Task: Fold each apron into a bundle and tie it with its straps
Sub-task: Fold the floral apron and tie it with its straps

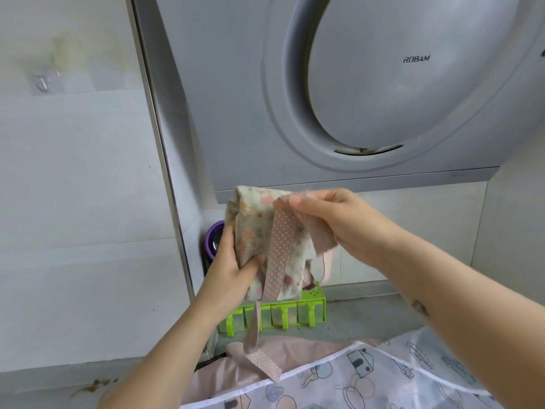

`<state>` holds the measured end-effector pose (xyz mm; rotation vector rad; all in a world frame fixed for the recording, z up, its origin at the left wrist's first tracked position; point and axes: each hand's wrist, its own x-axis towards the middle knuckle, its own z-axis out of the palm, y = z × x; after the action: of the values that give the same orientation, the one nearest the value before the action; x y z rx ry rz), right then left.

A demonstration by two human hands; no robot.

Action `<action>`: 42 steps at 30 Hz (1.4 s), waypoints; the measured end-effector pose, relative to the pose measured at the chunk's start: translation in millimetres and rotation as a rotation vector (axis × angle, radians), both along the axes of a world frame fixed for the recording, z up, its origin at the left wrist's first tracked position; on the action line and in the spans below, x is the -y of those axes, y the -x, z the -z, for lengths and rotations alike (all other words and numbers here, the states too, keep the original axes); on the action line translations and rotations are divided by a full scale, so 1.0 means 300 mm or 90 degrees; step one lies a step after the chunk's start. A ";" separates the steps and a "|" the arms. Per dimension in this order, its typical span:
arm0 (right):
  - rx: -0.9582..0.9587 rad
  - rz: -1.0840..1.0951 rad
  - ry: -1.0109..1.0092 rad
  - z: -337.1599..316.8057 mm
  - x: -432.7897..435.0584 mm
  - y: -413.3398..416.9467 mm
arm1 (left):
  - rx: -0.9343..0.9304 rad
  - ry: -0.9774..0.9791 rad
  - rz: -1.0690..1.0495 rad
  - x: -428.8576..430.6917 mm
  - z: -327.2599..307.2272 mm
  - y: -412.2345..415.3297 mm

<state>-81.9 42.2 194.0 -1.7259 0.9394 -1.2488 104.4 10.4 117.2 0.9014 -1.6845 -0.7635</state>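
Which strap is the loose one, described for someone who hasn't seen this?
Under the grey hood, the left hand grips a floral bundle. The strap runs down the bundle's front from the right hand, which pinches its top, and dangles past the green rack. It alone is pink with white dots; the cloth beside it is plain pink.

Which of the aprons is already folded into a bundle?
The floral apron, held up between the left hand and right hand; the house-print apron lies spread out below.
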 end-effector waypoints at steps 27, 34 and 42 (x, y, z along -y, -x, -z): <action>-0.175 -0.241 -0.189 -0.054 0.078 0.092 | -0.032 -0.024 0.120 -0.042 -0.034 -0.041; -0.154 -0.190 -0.180 -0.041 0.092 0.091 | 0.006 -0.136 0.233 -0.056 -0.045 -0.059; -0.059 -0.189 -0.228 0.011 0.093 0.085 | 0.020 -0.190 0.285 -0.073 -0.043 -0.074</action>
<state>-107.5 14.4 190.7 -1.5760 0.8604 -0.7632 126.6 32.2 130.1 0.7411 -1.8565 -1.3354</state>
